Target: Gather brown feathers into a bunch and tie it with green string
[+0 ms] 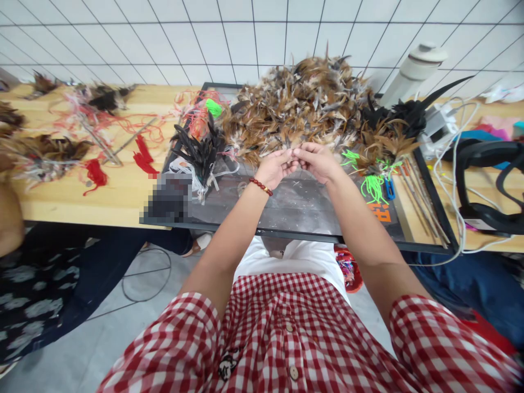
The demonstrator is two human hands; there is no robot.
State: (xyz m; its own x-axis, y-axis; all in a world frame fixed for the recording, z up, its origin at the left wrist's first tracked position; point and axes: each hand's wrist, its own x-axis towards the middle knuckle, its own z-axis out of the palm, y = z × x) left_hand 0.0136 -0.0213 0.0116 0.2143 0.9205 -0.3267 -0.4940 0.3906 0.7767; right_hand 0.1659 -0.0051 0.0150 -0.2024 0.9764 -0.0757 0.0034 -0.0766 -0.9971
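My left hand (278,167), with a red bead bracelet (261,186) at its wrist, is closed in a pinch. Its fingertips meet those of my right hand (319,162), which pinches too. Whatever lies between the fingertips is too small or hidden to make out. Both hands are over a dark board (295,202), just in front of a large heap of brown feathers (303,103). Left of them stands a bunch of black feathers (200,150) with white ties. To the right lie brown feathers (387,143) and bright green strings (373,188).
A pale bottle (413,73) stands behind on the right, near a white charger with cables (440,125). Thin sticks (423,199) lie at the board's right side, with a black headset (491,183) beyond. Leftward are red threads (96,174) and another person's arm (10,213).
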